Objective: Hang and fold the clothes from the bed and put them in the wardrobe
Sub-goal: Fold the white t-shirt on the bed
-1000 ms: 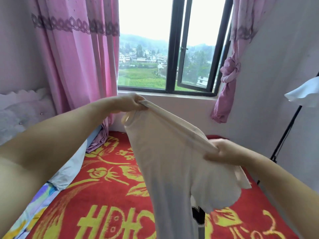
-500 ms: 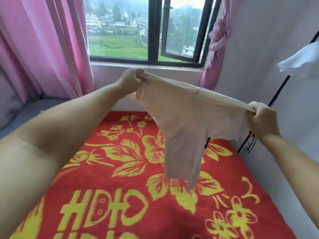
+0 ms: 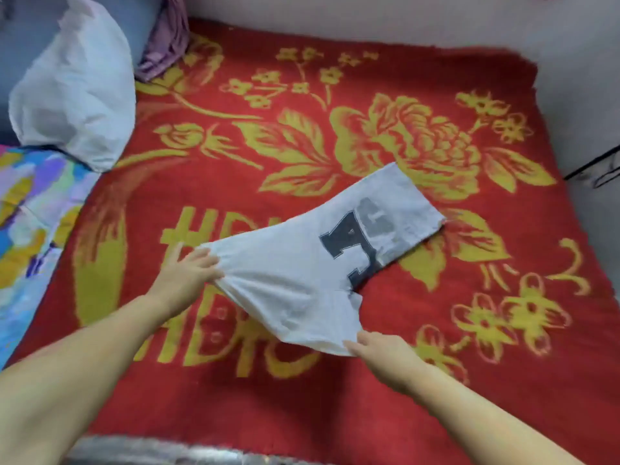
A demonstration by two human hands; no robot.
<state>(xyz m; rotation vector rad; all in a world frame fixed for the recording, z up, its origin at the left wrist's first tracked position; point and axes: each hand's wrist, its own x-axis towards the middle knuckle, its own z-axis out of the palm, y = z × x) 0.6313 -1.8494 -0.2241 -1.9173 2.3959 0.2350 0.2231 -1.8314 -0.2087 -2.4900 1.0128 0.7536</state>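
Looks like a bedroom in someone's home — a bed under a red blanket [image 3: 335,414] with yellow flowers, a white pillow [image 3: 77,85] by a colourful patterned sheet [image 3: 30,203], plain walls close around.

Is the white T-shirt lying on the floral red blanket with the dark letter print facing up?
Yes: the white T-shirt lies on the red blanket, its dark letter print showing on top.

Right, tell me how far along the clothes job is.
Early. Done: the white T-shirt with dark letters is laid on the red floral blanket. In hand: left hand and right hand hold its near edge. Left: folding it and getting it to the wardrobe, which is out of view.
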